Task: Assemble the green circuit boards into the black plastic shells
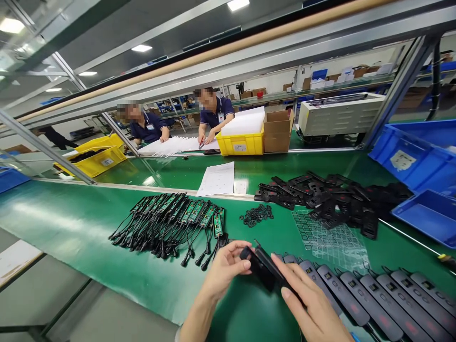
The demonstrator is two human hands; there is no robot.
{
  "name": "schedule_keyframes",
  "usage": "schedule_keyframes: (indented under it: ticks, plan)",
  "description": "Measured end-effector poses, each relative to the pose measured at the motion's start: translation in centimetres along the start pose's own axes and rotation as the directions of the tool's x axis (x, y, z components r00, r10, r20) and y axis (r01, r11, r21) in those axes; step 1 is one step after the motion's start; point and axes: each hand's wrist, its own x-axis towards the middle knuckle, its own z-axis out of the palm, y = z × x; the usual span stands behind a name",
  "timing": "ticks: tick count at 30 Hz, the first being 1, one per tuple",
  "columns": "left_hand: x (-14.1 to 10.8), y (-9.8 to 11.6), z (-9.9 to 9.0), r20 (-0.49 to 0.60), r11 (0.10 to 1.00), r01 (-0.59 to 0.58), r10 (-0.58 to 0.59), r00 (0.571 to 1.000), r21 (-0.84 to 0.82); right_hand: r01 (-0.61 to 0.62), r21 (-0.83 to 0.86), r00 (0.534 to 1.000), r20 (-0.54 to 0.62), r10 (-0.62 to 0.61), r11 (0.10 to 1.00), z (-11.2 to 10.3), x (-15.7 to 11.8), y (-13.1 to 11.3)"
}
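Note:
My left hand (pixel 223 271) pinches the near end of a dark plastic casing piece (pixel 262 274) between thumb and fingers. Against its edge, at a slant, lies a second slim black casing piece (pixel 268 257), which my right hand (pixel 310 298) grips along its side. The inner faces of both pieces are blurred or hidden. Left of my hands, green circuit boards in black trays with short black cables (pixel 188 213) lie in a row. Beyond my hands is a heap of small black rings (pixel 257 215). Several grey devices with buttons (pixel 377 297) line up beside my right hand.
Black casing parts (pixel 331 194) are piled at the right, by a clear gridded plastic sheet (pixel 333 237). Blue bins (pixel 427 213) and a screwdriver (pixel 447 259) sit at the right edge. Across the bench, two people work near a yellow crate (pixel 242 145). A paper sheet (pixel 216 179) lies midway.

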Motion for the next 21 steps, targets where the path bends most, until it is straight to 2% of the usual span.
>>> schedule_keyframes:
  ticks: [3,6,10,13,15,21]
  plan:
    - [-0.6,-0.7,1.6,-0.045,0.984,-0.01,0.002,0.999,-0.175,0.079,-0.125,0.997,0.028,-0.076,0.989,0.6,-0.1,0.2]
    - [-0.9,-1.3,2.5,-0.085,0.973,-0.038,0.019,0.996,-0.227,0.129,-0.18,0.991,0.064,-0.12,0.975,0.8,-0.4,0.5]
    - [-1.1,-1.6,2.9,-0.103,0.956,-0.075,0.047,0.994,-0.282,0.201,-0.269,0.979,0.072,-0.189,0.942,0.9,-0.4,1.0]
    - [-1.4,-1.5,2.9,-0.099,0.94,-0.059,0.027,0.995,-0.336,0.244,-0.369,0.969,0.067,-0.236,0.897,1.0,-0.4,1.1]
    - [-1.6,-1.5,3.1,-0.131,0.938,-0.062,0.018,0.991,-0.342,0.234,-0.396,0.972,0.072,-0.224,0.888,1.1,-0.3,1.1]
    - [-2.1,-1.9,3.6,-0.247,0.923,-0.158,0.072,0.966,-0.351,0.08,-0.325,0.995,-0.023,-0.092,0.942,1.7,-0.6,1.1]
